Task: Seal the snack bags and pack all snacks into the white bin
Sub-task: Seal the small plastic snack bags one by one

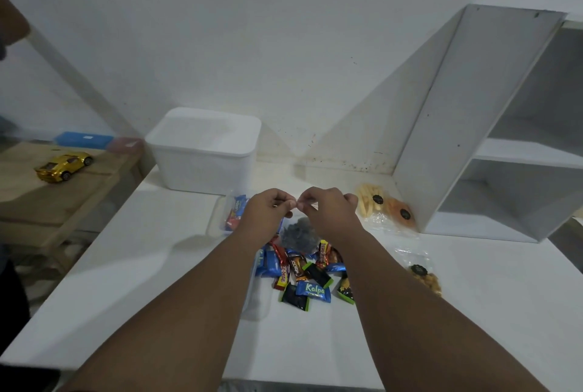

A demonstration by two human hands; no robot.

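Left hand (pixel 268 207) and right hand (pixel 328 205) pinching clear bag of dark snacks (pixel 298 234) by its top; uneven pressure risks unsealed gap, spilling.

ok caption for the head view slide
Both hands pinch a clear bag of dark snacks above loose wrappers, white bin behind.

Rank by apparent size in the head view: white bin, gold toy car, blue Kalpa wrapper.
1. white bin, clearly largest.
2. gold toy car.
3. blue Kalpa wrapper, slightly smaller, though it lies nearer the camera, so these two are close.
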